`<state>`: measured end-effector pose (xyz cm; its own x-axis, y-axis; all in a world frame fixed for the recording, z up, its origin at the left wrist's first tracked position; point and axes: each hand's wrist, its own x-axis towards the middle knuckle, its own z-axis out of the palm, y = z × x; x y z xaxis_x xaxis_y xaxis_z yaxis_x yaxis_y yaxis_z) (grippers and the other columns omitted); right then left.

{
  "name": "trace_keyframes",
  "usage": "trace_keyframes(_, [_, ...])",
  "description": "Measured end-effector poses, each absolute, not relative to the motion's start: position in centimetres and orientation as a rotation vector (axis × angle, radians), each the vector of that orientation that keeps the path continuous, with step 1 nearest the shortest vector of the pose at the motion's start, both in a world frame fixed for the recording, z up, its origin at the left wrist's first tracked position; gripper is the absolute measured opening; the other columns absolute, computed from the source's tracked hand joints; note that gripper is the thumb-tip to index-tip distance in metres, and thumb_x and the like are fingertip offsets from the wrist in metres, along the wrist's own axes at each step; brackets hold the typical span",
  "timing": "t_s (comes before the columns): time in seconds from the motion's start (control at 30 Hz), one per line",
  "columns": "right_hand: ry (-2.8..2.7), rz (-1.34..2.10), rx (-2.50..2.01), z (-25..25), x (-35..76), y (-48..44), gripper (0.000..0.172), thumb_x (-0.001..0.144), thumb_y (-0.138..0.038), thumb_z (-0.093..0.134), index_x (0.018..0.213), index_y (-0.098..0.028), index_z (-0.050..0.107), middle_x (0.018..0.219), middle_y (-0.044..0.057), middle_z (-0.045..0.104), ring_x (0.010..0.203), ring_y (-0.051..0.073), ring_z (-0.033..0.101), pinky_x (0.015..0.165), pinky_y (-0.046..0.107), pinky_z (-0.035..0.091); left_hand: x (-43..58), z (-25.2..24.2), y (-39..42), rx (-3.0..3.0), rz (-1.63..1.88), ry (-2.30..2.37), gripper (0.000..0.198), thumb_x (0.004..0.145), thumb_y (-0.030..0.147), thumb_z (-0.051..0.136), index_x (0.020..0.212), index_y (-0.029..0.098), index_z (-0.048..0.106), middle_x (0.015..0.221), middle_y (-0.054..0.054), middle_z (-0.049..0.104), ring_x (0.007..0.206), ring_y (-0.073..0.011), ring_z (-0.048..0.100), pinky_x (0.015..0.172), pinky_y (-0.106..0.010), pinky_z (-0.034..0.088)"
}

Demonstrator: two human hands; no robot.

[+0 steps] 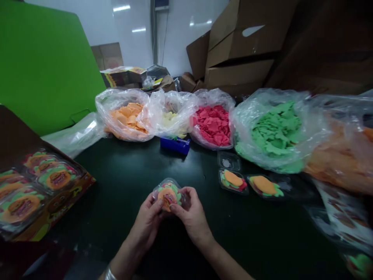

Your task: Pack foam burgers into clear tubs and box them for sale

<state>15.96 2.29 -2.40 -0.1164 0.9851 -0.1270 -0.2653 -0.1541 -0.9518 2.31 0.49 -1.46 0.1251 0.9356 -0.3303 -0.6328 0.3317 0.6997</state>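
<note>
Between my two hands is a clear plastic clamshell pack (168,190) with an orange, green and red toy burger inside and a burger sticker on its lid. My left hand (149,217) grips its left edge, thumb on the front. On the other side my right hand (192,216) holds the right edge, its thumb against the sticker. Both hands are closed on the pack above the dark table (122,171). To the right lie an open clamshell with burger pieces (233,180) and another filled one (264,185).
A display box (62,206) of several packed burgers stands at left. Along the back sit plastic bags of orange (129,118), pale yellow (170,118), red (212,123) and green pieces (276,128). A blue tape dispenser (175,145) stands before them. A sticker sheet (346,217) lies far right.
</note>
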Motion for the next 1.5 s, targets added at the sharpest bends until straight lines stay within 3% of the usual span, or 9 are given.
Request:
trace_keyframes(0.2, [-1.553, 1.211, -1.252, -1.1, 20.9, 7.8, 0.029, 0.075, -0.041, 0.067, 0.092, -0.020, 0.056, 0.092, 0.006, 0.063, 0.090, 0.023, 0.061, 0.078, 0.036, 0.049, 0.9, -0.9, 1.5, 0.365, 1.186, 0.912, 0.042, 0.079, 0.032, 0.071, 0.114, 0.012, 0.059, 0.108, -0.013, 0.069, 0.095, -0.0244, 0.066, 0.084, -0.036, 0.053])
trace_keyframes(0.37, [-1.600, 0.694, -1.366, -0.6, 22.5, 21.0, 0.083, 0.055, -0.025, 0.079, 0.129, -0.014, 0.043, 0.138, 0.018, 0.045, 0.130, 0.033, 0.038, 0.104, 0.045, 0.034, 0.2, -1.9, 1.8, 0.336, 1.118, 0.887, 0.044, 0.076, 0.037, 0.073, 0.112, 0.014, 0.061, 0.106, -0.014, 0.070, 0.101, -0.0292, 0.066, 0.089, -0.040, 0.052])
trace_keyframes(0.5, [-1.701, 0.661, -1.361, -1.2, 21.4, 26.9, 0.099, 0.048, -0.016, 0.081, 0.136, -0.014, 0.038, 0.120, 0.012, 0.061, 0.112, 0.028, 0.057, 0.099, 0.042, 0.040, -0.1, -3.5, 2.4, 0.336, 1.111, 0.785, 0.043, 0.064, 0.036, 0.082, 0.097, 0.013, 0.066, 0.092, -0.014, 0.073, 0.099, -0.0319, 0.067, 0.087, -0.039, 0.051])
trace_keyframes(0.63, [-1.724, 0.653, -1.441, -2.7, 20.8, 24.8, 0.092, 0.058, -0.021, 0.078, 0.139, -0.018, 0.035, 0.097, 0.004, 0.067, 0.089, 0.025, 0.065, 0.089, 0.040, 0.046, -0.2, -3.6, 2.6, 0.308, 1.104, 0.784, 0.046, 0.062, 0.035, 0.084, 0.099, 0.013, 0.066, 0.095, -0.014, 0.072, 0.098, -0.0316, 0.067, 0.088, -0.039, 0.050])
trace_keyframes(0.8, [-1.714, 0.703, -1.521, -2.7, 20.9, 18.6, 0.090, 0.060, -0.025, 0.079, 0.138, -0.022, 0.035, 0.106, 0.006, 0.064, 0.095, 0.025, 0.062, 0.091, 0.038, 0.043, -0.1, -2.0, 2.0, 0.359, 1.059, 0.870, 0.044, 0.067, 0.034, 0.080, 0.104, 0.016, 0.065, 0.103, -0.014, 0.070, 0.095, -0.0308, 0.067, 0.084, -0.040, 0.052])
trace_keyframes(0.97, [-1.698, 0.910, -1.579, -0.8, 21.7, 18.4, 0.030, 0.071, -0.044, 0.072, 0.080, -0.018, 0.063, 0.079, 0.001, 0.062, 0.084, 0.021, 0.060, 0.078, 0.032, 0.046, 0.1, -1.3, 1.6, 0.428, 1.047, 0.853, 0.046, 0.069, 0.035, 0.079, 0.107, 0.014, 0.064, 0.105, -0.016, 0.069, 0.092, -0.0292, 0.068, 0.082, -0.040, 0.053])
trace_keyframes(1.13, [-1.573, 1.251, -1.659, 0.1, 21.2, 20.3, 0.024, 0.091, -0.036, 0.057, 0.084, -0.013, 0.061, 0.074, -0.002, 0.060, 0.061, 0.011, 0.057, 0.057, 0.026, 0.050, -0.1, -1.4, 1.3, 0.453, 1.063, 0.822, 0.045, 0.072, 0.035, 0.076, 0.109, 0.013, 0.063, 0.108, -0.016, 0.068, 0.094, -0.0276, 0.067, 0.085, -0.041, 0.052])
trace_keyframes(1.37, [-1.278, 1.303, -1.421, -0.2, 21.1, 18.2, 0.020, 0.086, -0.033, 0.062, 0.084, -0.014, 0.059, 0.093, 0.003, 0.063, 0.078, 0.015, 0.062, 0.064, 0.030, 0.054, -0.3, -1.4, 1.2, 0.465, 1.051, 0.777, 0.040, 0.075, 0.033, 0.074, 0.108, 0.013, 0.062, 0.105, -0.014, 0.068, 0.090, -0.0248, 0.066, 0.082, -0.038, 0.053])
trace_keyframes(1.5, [-1.202, 1.237, -1.304, -1.2, 21.2, 16.3, 0.029, 0.076, -0.044, 0.067, 0.074, -0.018, 0.054, 0.085, 0.001, 0.062, 0.080, 0.016, 0.062, 0.070, 0.031, 0.054, -0.3, -1.3, 1.2, 0.471, 1.058, 0.783, 0.043, 0.074, 0.036, 0.074, 0.108, 0.013, 0.063, 0.103, -0.014, 0.069, 0.090, -0.0254, 0.067, 0.083, -0.038, 0.052])
